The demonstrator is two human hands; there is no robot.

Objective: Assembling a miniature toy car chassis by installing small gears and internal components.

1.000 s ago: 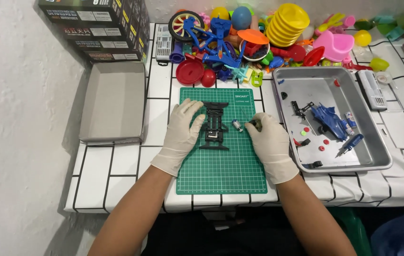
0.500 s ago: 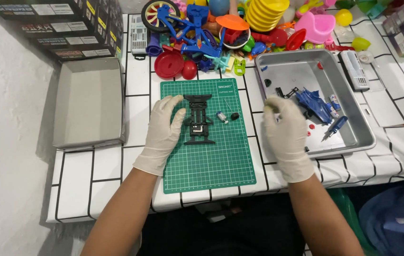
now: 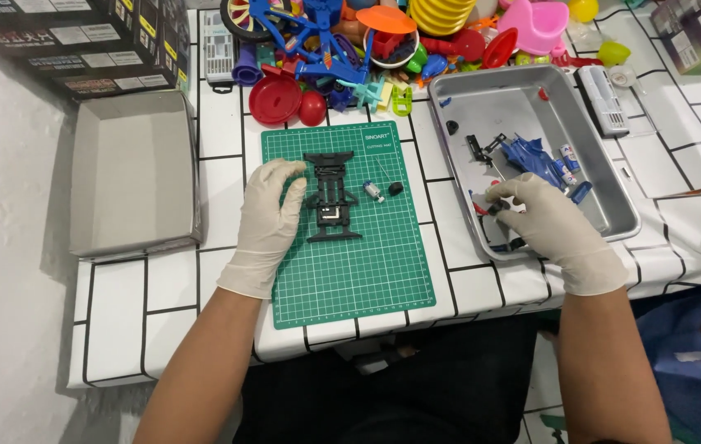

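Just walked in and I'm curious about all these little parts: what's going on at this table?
A person in pale gloves is working on a small model car. The left hand rests on the black chassis lying on the green cutting mat. The right hand reaches into the metal tray, pinching a small dark part among loose pieces beside the blue car body. A small motor lies on the mat.

The black toy car chassis lies flat on the green cutting mat, long axis pointing away, wheels off. A tiny silver motor and a small black piece sit just right of it
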